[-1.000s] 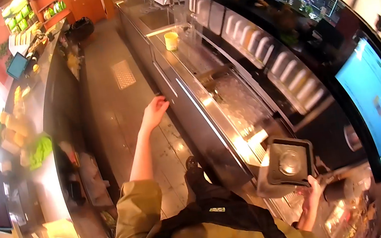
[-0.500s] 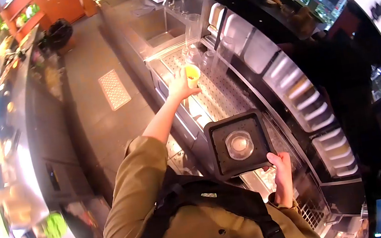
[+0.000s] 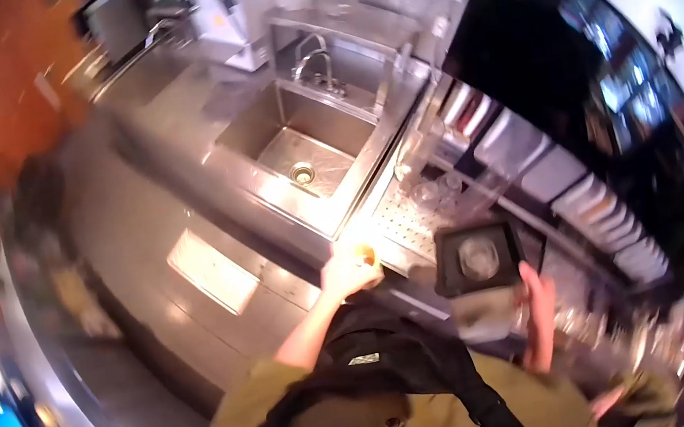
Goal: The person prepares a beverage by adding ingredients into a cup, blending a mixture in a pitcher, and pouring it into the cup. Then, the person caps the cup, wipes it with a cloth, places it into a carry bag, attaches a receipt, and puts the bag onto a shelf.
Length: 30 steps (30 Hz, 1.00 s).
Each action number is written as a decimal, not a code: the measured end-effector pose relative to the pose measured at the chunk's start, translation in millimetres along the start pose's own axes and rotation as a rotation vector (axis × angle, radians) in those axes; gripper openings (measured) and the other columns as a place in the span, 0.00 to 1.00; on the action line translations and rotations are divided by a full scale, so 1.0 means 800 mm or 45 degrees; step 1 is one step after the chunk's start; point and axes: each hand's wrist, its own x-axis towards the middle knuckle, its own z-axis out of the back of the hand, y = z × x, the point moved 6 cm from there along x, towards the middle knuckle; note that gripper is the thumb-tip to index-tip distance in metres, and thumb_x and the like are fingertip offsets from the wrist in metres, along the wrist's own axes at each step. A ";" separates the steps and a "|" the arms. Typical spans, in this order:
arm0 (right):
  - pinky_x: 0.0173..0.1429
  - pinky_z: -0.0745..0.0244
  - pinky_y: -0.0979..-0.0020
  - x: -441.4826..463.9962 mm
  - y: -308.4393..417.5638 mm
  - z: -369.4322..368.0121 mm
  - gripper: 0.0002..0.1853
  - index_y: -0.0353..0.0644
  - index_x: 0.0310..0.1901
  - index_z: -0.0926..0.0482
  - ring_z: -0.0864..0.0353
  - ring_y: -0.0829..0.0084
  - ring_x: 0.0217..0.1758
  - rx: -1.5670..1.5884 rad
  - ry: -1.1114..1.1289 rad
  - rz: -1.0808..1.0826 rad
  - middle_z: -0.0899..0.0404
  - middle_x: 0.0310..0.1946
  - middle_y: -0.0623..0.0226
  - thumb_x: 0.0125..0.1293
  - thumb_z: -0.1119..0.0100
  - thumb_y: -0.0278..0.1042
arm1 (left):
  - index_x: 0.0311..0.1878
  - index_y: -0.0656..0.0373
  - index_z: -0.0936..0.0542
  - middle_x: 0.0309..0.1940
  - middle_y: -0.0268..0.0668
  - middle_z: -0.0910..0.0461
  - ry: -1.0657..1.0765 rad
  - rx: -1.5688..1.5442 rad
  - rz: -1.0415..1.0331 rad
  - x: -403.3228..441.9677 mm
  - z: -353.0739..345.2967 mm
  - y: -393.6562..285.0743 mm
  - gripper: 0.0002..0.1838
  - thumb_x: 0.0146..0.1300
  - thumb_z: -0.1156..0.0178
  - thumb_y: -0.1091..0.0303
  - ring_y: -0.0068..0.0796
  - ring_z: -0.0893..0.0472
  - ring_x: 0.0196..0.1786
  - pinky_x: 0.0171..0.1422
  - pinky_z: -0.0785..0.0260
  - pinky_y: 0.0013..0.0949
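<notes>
My left hand [image 3: 347, 273] is closed around a small yellow-orange cup [image 3: 366, 255], held near the front edge of the metal counter. Something dark shows inside the cup, too blurred to name. On the other side, my right hand [image 3: 537, 294] grips the near right edge of a square black tray [image 3: 454, 285]. A clear round glass [image 3: 479, 256] stands in the middle of that tray. Clear glassware [image 3: 433, 192] sits just beyond it on the perforated drain board [image 3: 405, 226].
Ahead lies a steel sink [image 3: 295, 145] with a curved faucet [image 3: 316, 61]. White containers [image 3: 591, 205] line the right wall rack. A pale floor plate [image 3: 213, 271] lies in the aisle at left. At lower right, a further hand [image 3: 607, 401] and sleeve appear, blurred.
The view has swung toward the sink, which now appears larger and nearer. My left hand has drawn the cup closer to my body. My right hand still holds the tray with the glass.
</notes>
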 end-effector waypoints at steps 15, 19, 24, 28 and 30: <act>0.20 0.42 0.79 0.128 0.217 -0.912 0.26 0.46 0.10 0.34 0.38 0.85 0.14 0.357 0.895 0.257 0.36 0.10 0.79 0.59 0.35 0.49 | 0.65 0.56 0.37 0.57 0.43 0.35 -0.600 0.402 -0.035 0.397 0.651 0.465 0.49 0.37 0.27 0.54 0.47 0.24 0.53 0.54 0.28 0.43; 0.24 0.43 0.80 0.135 0.318 -1.007 0.21 0.45 0.16 0.33 0.35 0.87 0.19 0.585 0.873 0.349 0.31 0.15 0.78 0.50 0.28 0.40 | 0.65 0.56 0.37 0.58 0.44 0.34 -0.476 0.376 -0.148 0.541 0.735 0.487 0.49 0.37 0.27 0.55 0.47 0.24 0.53 0.56 0.28 0.43; 0.29 0.37 0.82 0.111 0.415 -1.067 0.11 0.34 0.29 0.20 0.29 0.86 0.24 0.383 0.667 0.286 0.22 0.23 0.72 0.42 0.27 0.22 | 0.67 0.62 0.41 0.61 0.46 0.34 -0.062 0.344 -0.305 0.709 0.722 0.531 0.49 0.43 0.29 0.54 0.46 0.30 0.61 0.64 0.34 0.41; 0.29 0.33 0.81 0.095 0.446 -1.139 0.12 0.31 0.31 0.19 0.28 0.85 0.25 0.380 0.479 0.360 0.20 0.23 0.69 0.40 0.30 0.19 | 0.70 0.61 0.46 0.66 0.49 0.42 0.259 -0.172 -0.380 0.758 0.804 0.480 0.49 0.50 0.34 0.52 0.45 0.40 0.68 0.71 0.47 0.42; 0.30 0.37 0.83 0.084 0.476 -1.186 0.11 0.30 0.27 0.20 0.28 0.84 0.25 0.329 0.412 0.359 0.20 0.22 0.69 0.36 0.32 0.18 | 0.72 0.61 0.49 0.69 0.51 0.45 0.486 -0.383 -0.445 0.793 0.859 0.450 0.49 0.53 0.36 0.51 0.45 0.45 0.71 0.75 0.53 0.42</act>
